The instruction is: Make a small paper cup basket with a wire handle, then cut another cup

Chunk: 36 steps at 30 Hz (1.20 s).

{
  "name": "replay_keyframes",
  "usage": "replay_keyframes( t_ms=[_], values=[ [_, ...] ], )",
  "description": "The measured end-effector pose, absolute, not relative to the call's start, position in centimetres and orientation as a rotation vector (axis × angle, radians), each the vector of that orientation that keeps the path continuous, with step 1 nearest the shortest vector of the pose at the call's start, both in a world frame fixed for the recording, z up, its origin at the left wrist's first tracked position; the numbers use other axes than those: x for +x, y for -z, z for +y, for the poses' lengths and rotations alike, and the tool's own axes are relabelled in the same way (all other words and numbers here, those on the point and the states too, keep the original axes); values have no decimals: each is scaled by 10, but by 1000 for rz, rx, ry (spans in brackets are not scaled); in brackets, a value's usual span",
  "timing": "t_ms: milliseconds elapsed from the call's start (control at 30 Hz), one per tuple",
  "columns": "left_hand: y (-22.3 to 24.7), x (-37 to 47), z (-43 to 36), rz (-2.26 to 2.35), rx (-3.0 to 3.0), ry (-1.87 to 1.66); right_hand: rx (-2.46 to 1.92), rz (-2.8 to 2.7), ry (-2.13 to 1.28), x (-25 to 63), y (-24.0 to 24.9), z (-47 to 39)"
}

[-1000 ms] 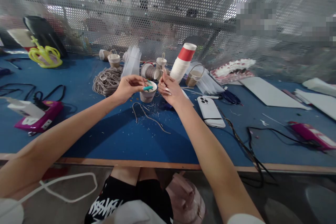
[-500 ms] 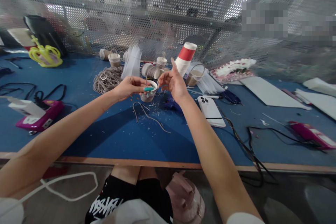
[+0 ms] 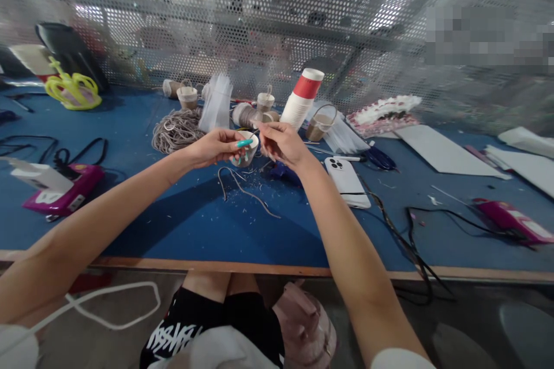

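Overlapping the L rim of the sm. cup (image 3: 252, 153), the L hand (image 3: 216, 146) has thumb & fingers drawn together; can't tell whether rim or cord is grasped. Cup stands approx. upright, vert. axis, mouth up, betw. hands above the blue tabletop (image 3: 173, 230); L hand is nearer. Thin cord (image 3: 254, 134) slants up, L to R, from cup mouth. R hand (image 3: 281, 143), R of cup, appears to pinch cord's upper end.
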<state>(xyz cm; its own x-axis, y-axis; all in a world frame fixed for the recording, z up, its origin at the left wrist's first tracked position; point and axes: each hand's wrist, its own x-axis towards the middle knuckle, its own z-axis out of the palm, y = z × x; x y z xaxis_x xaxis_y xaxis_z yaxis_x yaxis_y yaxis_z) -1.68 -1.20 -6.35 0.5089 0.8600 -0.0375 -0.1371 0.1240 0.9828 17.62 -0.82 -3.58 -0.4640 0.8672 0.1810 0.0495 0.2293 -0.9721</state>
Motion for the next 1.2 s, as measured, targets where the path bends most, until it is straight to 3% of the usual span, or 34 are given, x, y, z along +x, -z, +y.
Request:
replay_keyframes(
  t_ms=[733,1200],
  values=[
    [70,-7,-16,643,995,-1059,-688,-1512,-1428,169,44,-4],
    [70,-14,-13,494,1106,-845,-710,-1571,-1612,170,41,-7]
  ],
)
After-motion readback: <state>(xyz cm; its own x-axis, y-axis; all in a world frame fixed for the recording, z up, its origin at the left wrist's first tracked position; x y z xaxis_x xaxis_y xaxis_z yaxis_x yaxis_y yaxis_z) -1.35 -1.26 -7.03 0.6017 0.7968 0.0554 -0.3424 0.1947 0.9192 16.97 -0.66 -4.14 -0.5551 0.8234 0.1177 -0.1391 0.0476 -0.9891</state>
